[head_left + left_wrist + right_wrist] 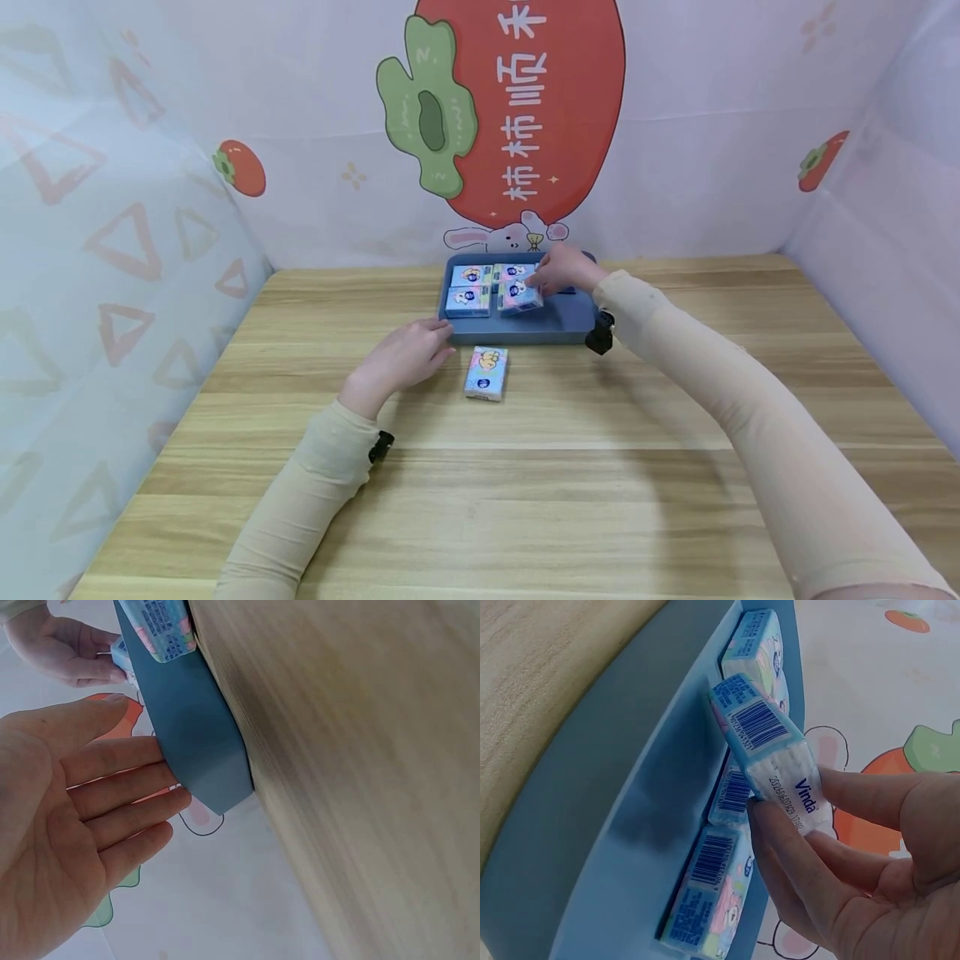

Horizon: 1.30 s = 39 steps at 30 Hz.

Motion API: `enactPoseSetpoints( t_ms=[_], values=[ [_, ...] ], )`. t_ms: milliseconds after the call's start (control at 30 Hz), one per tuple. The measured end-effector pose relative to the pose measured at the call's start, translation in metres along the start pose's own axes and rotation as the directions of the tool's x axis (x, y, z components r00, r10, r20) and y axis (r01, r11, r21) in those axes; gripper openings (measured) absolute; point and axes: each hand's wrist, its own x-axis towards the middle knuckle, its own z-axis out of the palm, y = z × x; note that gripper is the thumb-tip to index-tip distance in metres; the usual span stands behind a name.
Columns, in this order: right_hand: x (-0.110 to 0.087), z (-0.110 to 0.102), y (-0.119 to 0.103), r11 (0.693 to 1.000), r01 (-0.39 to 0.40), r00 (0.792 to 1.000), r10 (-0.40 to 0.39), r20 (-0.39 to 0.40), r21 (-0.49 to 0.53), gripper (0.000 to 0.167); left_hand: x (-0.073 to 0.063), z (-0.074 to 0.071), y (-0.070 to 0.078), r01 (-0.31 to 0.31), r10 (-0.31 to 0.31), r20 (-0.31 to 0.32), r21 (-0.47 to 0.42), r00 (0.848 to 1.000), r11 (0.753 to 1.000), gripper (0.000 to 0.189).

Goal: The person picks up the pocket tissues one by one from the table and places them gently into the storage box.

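Observation:
My right hand (567,268) pinches a small blue Vinda tissue pack (769,742) by one end, between thumb and fingers. The pack is tilted over the blue-grey tray (525,337). Other tissue packs lie inside, among them a front left pack (468,302) and one behind it (469,275). Part of the row sits behind the held pack and my hand. My left hand (407,357) has its fingers extended, fingertips right at the tray's front left corner, and holds nothing. One loose tissue pack (487,372) with a yellow cartoon lies on the table before the tray.
The wooden table (510,508) stretches toward me and to both sides of the tray. Right behind the tray rises a white cloth backdrop (697,200) printed with a big red persimmon. Printed cloth also hangs at the left and right sides.

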Motion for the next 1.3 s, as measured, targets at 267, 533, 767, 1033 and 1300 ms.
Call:
enactPoseSetpoints(
  t_ms=[267,533,767,1033,1300],
  values=[
    [0.005,0.001,-0.001,1.000,-0.002,1.000,0.002,0.001,0.009,0.044,0.000,-0.002,0.001,0.004,-0.004,0.009,-0.004,1.000,1.000,0.041],
    [0.009,0.003,0.001,1.000,-0.007,1.000,0.007,0.011,-0.001,0.045,0.001,-0.001,0.000,0.007,-0.007,0.014,0.000,1.000,1.000,0.042],
    [0.010,0.004,-0.001,1.000,0.000,1.000,0.000,0.011,0.015,0.044,0.000,-0.003,0.002,0.015,-0.015,0.021,0.002,1.000,1.000,0.042],
    [0.010,0.007,-0.002,1.000,-0.007,1.000,0.008,-0.016,0.019,0.043,0.000,-0.002,0.001,0.017,-0.017,0.020,0.003,1.000,1.000,0.042],
    [0.016,0.010,-0.001,1.000,-0.002,1.000,0.002,-0.003,0.005,0.043,-0.001,-0.001,0.000,0.013,-0.013,0.015,0.003,1.000,1.000,0.042]
  ],
)
